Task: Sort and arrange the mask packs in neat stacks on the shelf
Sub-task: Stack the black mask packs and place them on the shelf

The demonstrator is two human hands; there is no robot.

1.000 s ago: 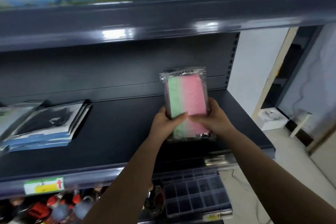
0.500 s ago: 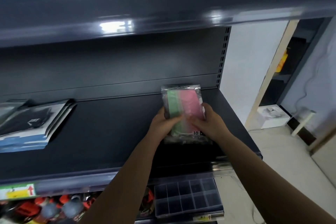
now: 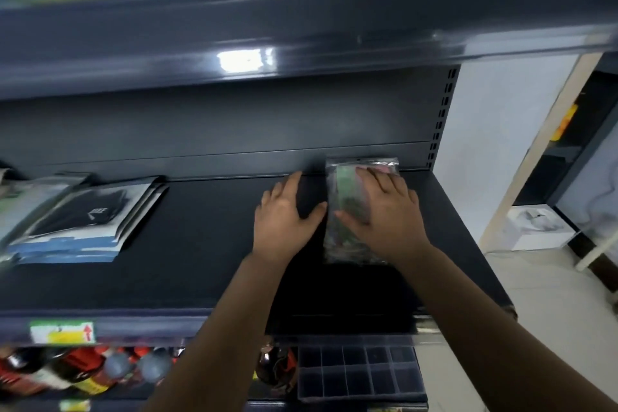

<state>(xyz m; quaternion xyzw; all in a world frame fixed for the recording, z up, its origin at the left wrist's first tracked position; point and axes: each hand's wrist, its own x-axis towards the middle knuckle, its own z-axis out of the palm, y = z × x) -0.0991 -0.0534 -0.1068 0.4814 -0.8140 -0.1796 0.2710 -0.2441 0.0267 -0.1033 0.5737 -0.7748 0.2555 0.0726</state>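
Observation:
A clear pack of green and pink masks [image 3: 346, 201] lies flat on the dark shelf [image 3: 207, 244], near its back right corner. My right hand [image 3: 384, 211] rests flat on top of the pack with fingers spread. My left hand [image 3: 286, 211] lies flat on the bare shelf just left of the pack, thumb close to its edge. A stack of black and blue mask packs [image 3: 83, 221] sits at the left of the same shelf.
An upper shelf [image 3: 301, 27] overhangs close above, with blue and yellow packs on top. Below are bottles [image 3: 83, 375] and a clear compartment box [image 3: 361, 371]. The shelf ends at the right; beyond it stands a white box [image 3: 538, 227] on the floor.
Both hands carried the green and pink pack back and down onto the shelf. The left hand let go and now lies on the shelf; the right hand lies flat on the pack.

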